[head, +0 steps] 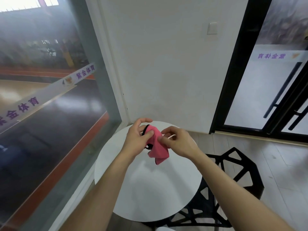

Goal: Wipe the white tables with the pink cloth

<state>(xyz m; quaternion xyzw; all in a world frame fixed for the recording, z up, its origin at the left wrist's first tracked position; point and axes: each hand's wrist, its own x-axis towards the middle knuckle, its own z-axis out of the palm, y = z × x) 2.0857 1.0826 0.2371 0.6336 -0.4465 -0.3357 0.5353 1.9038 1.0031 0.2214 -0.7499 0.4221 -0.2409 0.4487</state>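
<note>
1 white table (150,189), 1 pink cloth (158,148), 1 blk chair (248,170), 2 hands — L hand (135,139), R hand (179,142).

A sports hall lounge: a glass wall (50,97) overlooks a wooden court (21,87), with a round café table (150,189) beside it.

Black lattice chair (236,174) right; wall switch (212,28); glass doors (273,90).

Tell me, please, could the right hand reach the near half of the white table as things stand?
Probably yes. The right hand, pinching the pink cloth with the left hand, is over the white table, and nothing shows on the near half; the black chair stands beside it.
</note>
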